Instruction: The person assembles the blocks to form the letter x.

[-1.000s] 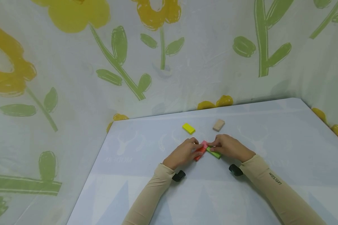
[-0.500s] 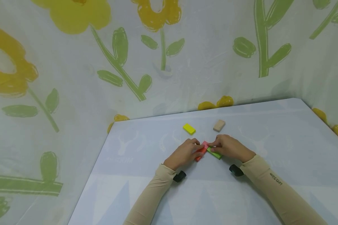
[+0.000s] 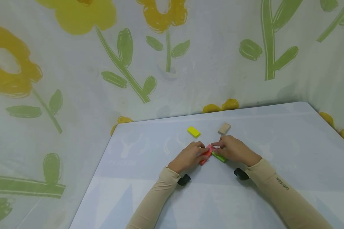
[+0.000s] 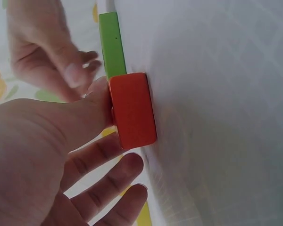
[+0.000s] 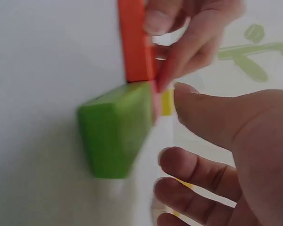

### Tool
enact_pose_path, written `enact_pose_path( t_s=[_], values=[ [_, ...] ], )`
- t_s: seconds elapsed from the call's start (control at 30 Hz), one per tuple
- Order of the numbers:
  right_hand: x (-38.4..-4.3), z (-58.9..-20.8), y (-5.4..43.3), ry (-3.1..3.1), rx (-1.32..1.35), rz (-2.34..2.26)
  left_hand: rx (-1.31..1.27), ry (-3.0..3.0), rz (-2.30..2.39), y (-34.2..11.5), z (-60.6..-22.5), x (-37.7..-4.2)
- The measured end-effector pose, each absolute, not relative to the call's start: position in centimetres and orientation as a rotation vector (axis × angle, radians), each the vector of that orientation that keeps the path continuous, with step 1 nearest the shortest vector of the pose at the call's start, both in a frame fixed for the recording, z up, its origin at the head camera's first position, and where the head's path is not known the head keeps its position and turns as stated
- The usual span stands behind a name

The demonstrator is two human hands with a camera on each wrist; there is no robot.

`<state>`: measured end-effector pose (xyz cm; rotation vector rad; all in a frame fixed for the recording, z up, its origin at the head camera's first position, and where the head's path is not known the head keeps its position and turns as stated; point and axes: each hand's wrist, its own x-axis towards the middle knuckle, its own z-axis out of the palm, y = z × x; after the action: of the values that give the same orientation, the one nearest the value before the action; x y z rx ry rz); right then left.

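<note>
My left hand (image 3: pixel 188 156) holds a red domino block (image 4: pixel 133 110) that lies on the table; its thumb is on the block, its index finger reaches a small visible part of a pink block (image 3: pixel 210 147). A green domino block (image 5: pixel 115 132) meets the red and pink ones at an angle. Close above the green block is my right hand (image 3: pixel 232 149), its thumb and fingers apart and relaxed. In the right wrist view its thumb stands clear of the green block. Fingers hide much of the pink block.
Farther back on the pale table (image 3: pixel 149 146) lie a yellow block (image 3: pixel 193 131) and a plain wood-coloured block (image 3: pixel 224 128). A flower-printed curtain (image 3: pixel 206 63) hangs behind the table's far edge.
The right hand's fingers have lifted slightly off the pink and green blocks. The left hand stays at the red and pink blocks, and the blocks keep their layout.
</note>
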<state>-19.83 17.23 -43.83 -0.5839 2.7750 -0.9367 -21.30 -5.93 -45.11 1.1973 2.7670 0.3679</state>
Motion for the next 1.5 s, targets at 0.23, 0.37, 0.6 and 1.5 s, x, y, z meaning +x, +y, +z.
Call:
enact_pose_path(
  t_s=[0.23, 0.37, 0.6, 1.5],
  values=[
    [-19.6, -42.3, 18.4, 2.927, -0.657, -0.918, 1.196, 2.771, 0.345, -5.9, -45.0, -21.4],
    [-19.5, -41.8, 19.4, 2.976, -0.607, -0.884, 1.200, 2.762, 0.333, -5.8, -45.1, -21.4],
    [-20.7, -40.1, 20.8, 2.993, -0.569, -0.819, 1.194, 2.754, 0.354, -5.8, -45.2, -21.3],
    [-26.1, -40.2, 24.4, 3.053, -0.507, -0.495, 1.199, 2.753, 0.368, -6.1, -44.8, -21.3]
  ],
)
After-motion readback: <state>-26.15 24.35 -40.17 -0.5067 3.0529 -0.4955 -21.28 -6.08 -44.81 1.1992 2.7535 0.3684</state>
